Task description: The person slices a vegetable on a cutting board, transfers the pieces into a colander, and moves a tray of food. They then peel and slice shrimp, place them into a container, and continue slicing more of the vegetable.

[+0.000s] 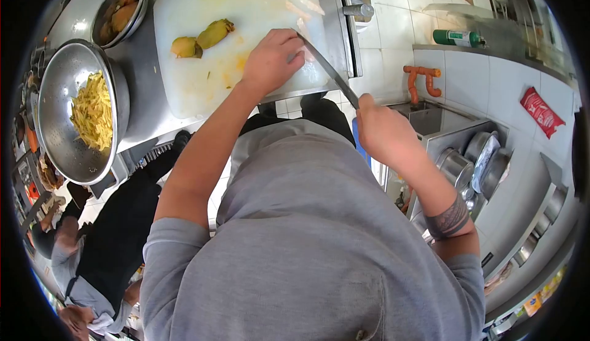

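Note:
A white cutting board [203,76] lies on the steel counter, stained yellow. Two yellow-green peeled pieces [203,38] rest on its far left part. My left hand [270,61] is over the board's near right side, fingers curled around the far end of a long knife [332,70]. My right hand [384,133] is closed on the knife's handle, off the counter's edge and above my grey shirt. The blade runs diagonally between the two hands.
A large metal bowl of yellow strips [92,113] sits left of the board, with a smaller bowl of brown pieces [120,12] beyond it. Another person in a black apron [117,242] stands lower left. A sink [424,116], stacked pots [479,162] and a green bottle [458,36] are on the right.

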